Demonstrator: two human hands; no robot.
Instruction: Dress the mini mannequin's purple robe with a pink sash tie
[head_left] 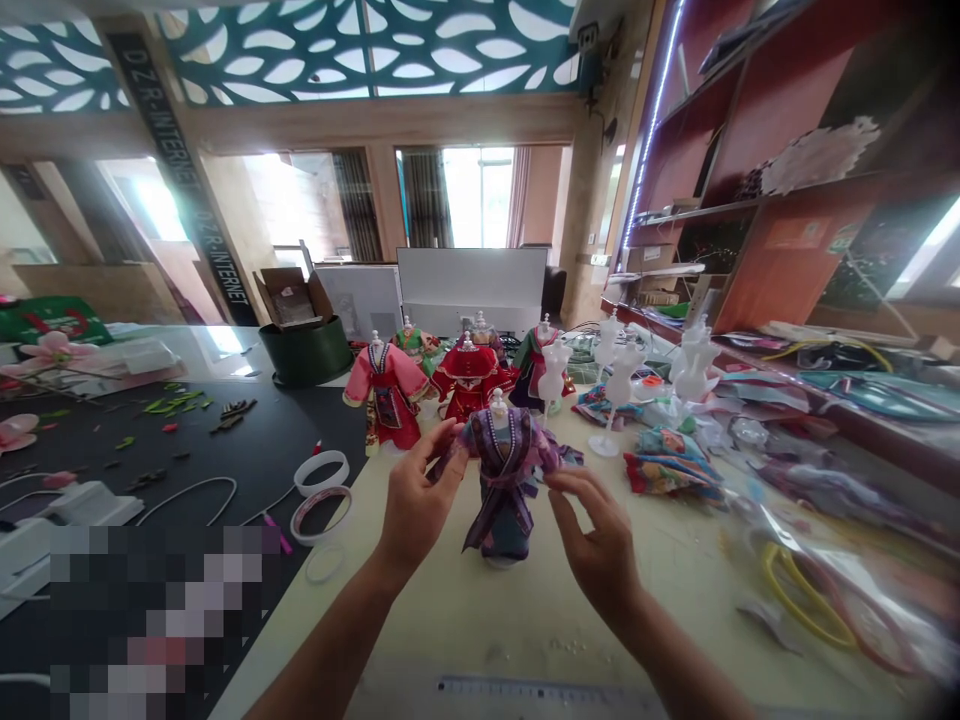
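A small purple patterned robe [504,470] with a dark sash hangs on an upright miniature mannequin in front of me. My left hand [420,495] pinches the robe's sleeve on the left between thumb and fingers. On the other side, my right hand [600,535] has its fingertips and thumb close together at the opposite sleeve's edge. Just behind stand a pink and red robe [384,390] and a red robe [470,380], each on a mannequin. The mannequin's base is partly hidden under the purple robe's hem.
Bare white mannequins [622,385] and a bagged colourful garment [671,462] stand or lie to the right, beside plastic wrapping and a yellow cord [799,595]. Tape rolls [321,512] lie left. A clear ruler [540,690] is near the front. A green container [307,350] stands behind.
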